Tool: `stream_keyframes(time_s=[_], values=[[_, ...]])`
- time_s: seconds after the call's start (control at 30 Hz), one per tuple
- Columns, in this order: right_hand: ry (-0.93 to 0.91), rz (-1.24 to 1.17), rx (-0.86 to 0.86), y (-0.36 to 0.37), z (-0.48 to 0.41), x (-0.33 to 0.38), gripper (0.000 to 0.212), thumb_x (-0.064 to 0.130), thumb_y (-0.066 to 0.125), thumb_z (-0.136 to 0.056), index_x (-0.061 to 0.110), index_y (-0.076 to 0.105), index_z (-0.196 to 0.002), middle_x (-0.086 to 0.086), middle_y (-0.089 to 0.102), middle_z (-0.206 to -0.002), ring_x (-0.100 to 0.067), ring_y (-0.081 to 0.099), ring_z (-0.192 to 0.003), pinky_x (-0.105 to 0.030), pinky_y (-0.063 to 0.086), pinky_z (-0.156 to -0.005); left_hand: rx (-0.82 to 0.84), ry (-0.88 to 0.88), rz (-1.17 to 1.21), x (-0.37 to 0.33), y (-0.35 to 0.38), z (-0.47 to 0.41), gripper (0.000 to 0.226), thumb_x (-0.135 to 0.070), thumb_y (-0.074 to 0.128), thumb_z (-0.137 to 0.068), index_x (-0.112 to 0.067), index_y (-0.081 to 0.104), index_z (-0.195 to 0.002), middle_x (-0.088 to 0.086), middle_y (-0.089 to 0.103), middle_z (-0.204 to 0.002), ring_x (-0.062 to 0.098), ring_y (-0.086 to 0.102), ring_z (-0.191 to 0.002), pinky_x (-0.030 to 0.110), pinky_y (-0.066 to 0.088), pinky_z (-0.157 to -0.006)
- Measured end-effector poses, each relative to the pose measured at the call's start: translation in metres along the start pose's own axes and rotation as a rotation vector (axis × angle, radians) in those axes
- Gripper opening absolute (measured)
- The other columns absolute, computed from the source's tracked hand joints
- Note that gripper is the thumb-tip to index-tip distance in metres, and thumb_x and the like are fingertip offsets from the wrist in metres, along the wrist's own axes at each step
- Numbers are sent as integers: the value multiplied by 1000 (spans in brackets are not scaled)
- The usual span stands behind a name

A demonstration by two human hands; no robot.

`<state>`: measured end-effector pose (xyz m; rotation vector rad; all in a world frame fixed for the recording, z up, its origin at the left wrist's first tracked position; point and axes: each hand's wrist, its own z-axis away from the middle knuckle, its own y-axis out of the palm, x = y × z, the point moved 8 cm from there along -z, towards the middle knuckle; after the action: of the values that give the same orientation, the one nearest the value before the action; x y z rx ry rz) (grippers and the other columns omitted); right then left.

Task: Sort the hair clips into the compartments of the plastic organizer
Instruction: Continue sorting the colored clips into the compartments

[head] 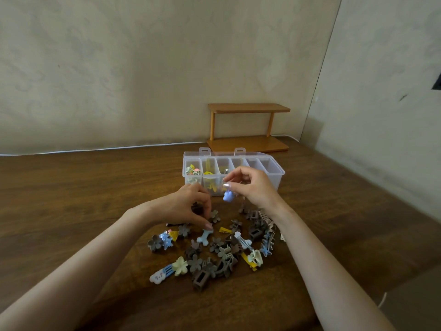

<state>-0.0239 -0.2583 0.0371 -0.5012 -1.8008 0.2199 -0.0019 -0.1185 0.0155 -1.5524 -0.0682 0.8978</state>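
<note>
- Right hand (250,185): raised above the surface (71,199), thumb and forefinger pinched on a blue clip (228,195). The clip hangs below the fingertips, just in front of the organizer's near wall and off the surface.
- Left hand (188,206): low over the far-left edge of the pile (214,249), fingers curled down. The thumb tip is right at the top end of a pale blue bone clip (204,236). Cannot tell whether the hand grips anything; a dark brown clip shows under the palm.
- Hands are close together but not touching, with the left lower and nearer the camera.
- Pile: loose clips spread on the surface between the forearms, mostly brown and grey flower and claw types. Also a few yellow snap clips (225,230), a cream flower (180,266) and a cloud clip (158,275) at the near-left edge. A strip of clips runs along the right side beside the right wrist.
- Organizer (282,173): clear plastic, lid open to the back, six compartments in a row, just beyond the hands. The leftmost holds mixed coloured clips and the second holds yellow ones. The third has some contents that are partly hidden by the right hand.
- Behind the organizer: a small wooden shelf (248,127) on the surface against the wall (119,68).
- A white cable (95,149) runs along the back edge of the surface.
</note>
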Motion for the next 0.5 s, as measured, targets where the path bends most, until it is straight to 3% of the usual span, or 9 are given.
stream_keyframes(time_s=[0.1, 0.23, 0.3, 0.43, 0.5], values=[[9, -55, -111, -11, -2, -3, 10, 9, 65, -85, 18, 69, -89, -4, 66, -85, -8, 60, -73, -11, 44, -55, 44, -3, -25, 0, 5, 0, 23, -41, 70, -75, -28, 60, -91, -10, 33, -132, 7, 23, -123, 28, 32, -99], [-30, -75, -297, -32, -9, 1, 10, 8, 64, -86, 14, 68, -93, -3, 67, -88, -11, 61, -79, -10, 44, -57, 54, -4, -45, -1, 8, 0, 25, -42, 70, -75, -26, 61, -93, -10, 31, -134, 8, 22, -125, 31, 33, -102], [-53, -32, -348, -37, -17, 6, 9, 8, 63, -86, 14, 67, -92, 0, 66, -86, -11, 61, -81, -12, 47, -60, 33, 0, -57, 0, 6, 0, 22, -41, 69, -76, -26, 62, -90, -10, 32, -134, 8, 23, -126, 32, 33, -103], [-77, 131, -386, -33, -38, 15, 9, 12, 65, -85, 20, 67, -87, 8, 64, -82, -10, 61, -81, -29, 53, -73, -11, -9, -72, 3, 4, -2, 19, -39, 68, -77, -25, 62, -87, -9, 35, -134, 9, 25, -126, 31, 33, -104], [-77, 269, -343, -27, -48, 21, 8, 15, 65, -86, 20, 67, -91, 9, 64, -84, -8, 59, -81, -26, 50, -70, -28, -22, -85, 5, 3, -3, 19, -40, 68, -77, -25, 62, -87, -9, 36, -133, 9, 25, -126, 31, 33, -104]])
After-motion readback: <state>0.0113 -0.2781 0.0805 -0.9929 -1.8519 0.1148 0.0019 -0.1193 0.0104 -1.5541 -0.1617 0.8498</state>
